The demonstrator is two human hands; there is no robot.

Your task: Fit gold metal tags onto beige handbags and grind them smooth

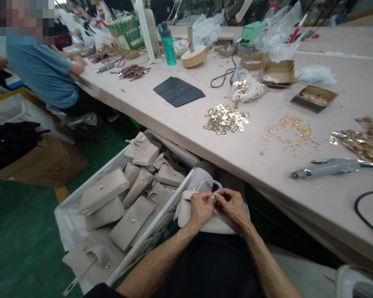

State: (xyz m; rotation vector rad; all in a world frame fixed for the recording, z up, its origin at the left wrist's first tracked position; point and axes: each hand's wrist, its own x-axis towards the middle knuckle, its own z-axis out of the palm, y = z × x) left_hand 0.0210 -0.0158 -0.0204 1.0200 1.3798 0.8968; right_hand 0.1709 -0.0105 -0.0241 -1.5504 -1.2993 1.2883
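Observation:
A beige handbag lies across my lap, its thin handle looped up behind my fingers. My left hand rests over the bag's flap, thumb and fingers pinched together. Close against it, my right hand is pinched too, and the fingertips of both meet above the middle of the bag. Whatever small piece sits between them is too little and too covered to name. Left of my lap, a white crate holds several similar beige bags.
On the table lie a pile of gold rectangular metal pieces, scattered small gold parts and a grey electric screwdriver. Farther back are a black sheet, open cardboard boxes and a teal bottle. Another person sits at left.

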